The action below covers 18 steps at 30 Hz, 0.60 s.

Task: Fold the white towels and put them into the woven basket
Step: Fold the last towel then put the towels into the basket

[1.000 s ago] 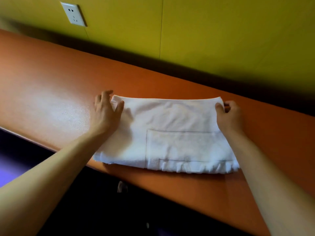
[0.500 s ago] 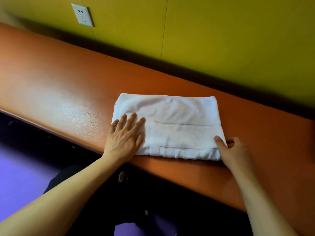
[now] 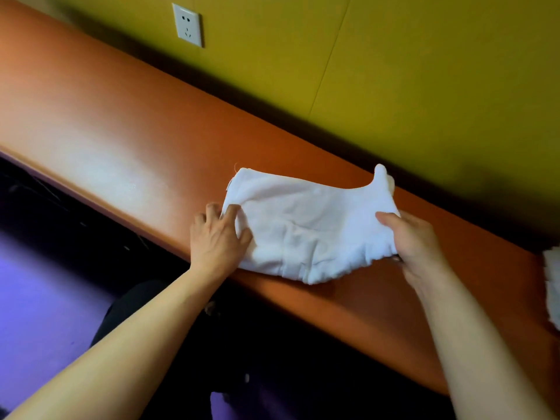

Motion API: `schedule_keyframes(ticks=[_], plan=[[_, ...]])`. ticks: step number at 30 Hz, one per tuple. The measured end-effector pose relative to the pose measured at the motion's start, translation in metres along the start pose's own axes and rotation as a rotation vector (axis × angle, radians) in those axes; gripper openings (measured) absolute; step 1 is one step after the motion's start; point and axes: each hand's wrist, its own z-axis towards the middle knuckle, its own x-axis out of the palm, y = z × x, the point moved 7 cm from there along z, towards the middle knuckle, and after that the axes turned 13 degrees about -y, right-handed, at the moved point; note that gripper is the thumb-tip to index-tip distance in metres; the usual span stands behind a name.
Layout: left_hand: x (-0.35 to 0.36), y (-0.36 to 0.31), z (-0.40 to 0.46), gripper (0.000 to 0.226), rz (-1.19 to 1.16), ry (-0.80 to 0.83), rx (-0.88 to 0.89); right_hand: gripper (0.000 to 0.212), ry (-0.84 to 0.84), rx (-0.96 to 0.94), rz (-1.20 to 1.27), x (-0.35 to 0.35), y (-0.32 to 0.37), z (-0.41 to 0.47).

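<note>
A folded white towel [image 3: 309,228] lies on the orange-brown counter [image 3: 127,140], close to its near edge; the towel's lower hem sits just at or slightly over that edge. The left hand [image 3: 216,234] grips the towel's left end, thumb on top of the cloth and fingers curled around and under the border. The right hand [image 3: 409,237] grasps the right end, thumb pressed over the top layer and fingers tucked beneath, so that this side is raised off the counter and the far right corner stands up in a small peak. Between the two hands the cloth sags and wrinkles, and a stitched band shows faintly across its middle.

The counter runs diagonally from upper left to lower right. To the left of the towel a long stretch of its surface lies bare, with a pale sheen of reflected light. Behind the towel a narrower strip of counter separates it from the yellow-green wall [image 3: 424,86], where a dark shadow line marks the joint. A white wall socket [image 3: 187,24] sits on the wall far to the upper left, well apart from the hands. At the right border of the view another piece of white cloth [image 3: 552,286] rests on the counter, only partly visible. Below the near edge the space is dark, with a purple floor [image 3: 39,301] at lower left.
</note>
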Motion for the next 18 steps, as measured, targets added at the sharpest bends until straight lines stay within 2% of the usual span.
schedule_keyframes(ticks=[5,8,11,13,16,18], plan=[[0.008,0.017,0.009,0.037,-0.260,0.053,-0.116,0.013,0.062,-0.327,-0.215,0.076,0.057,-0.061],[0.001,0.023,0.017,0.032,-0.410,0.049,-0.201,0.014,0.157,-0.389,-0.336,0.131,0.057,-0.097],[0.000,0.040,0.021,0.035,-0.645,0.093,-0.402,0.032,0.279,-0.416,-0.572,0.182,0.031,-0.120],[-0.003,0.046,0.021,0.044,-0.739,0.097,-0.459,0.042,0.409,-0.364,-0.630,0.208,0.010,-0.131],[-0.009,0.049,0.021,0.050,-0.780,0.121,-0.508,0.043,0.538,-0.282,-0.438,0.219,0.002,-0.135],[-0.013,0.044,0.020,0.052,-0.735,0.146,-0.476,0.032,0.473,-0.242,-0.182,0.199,0.007,-0.123]])
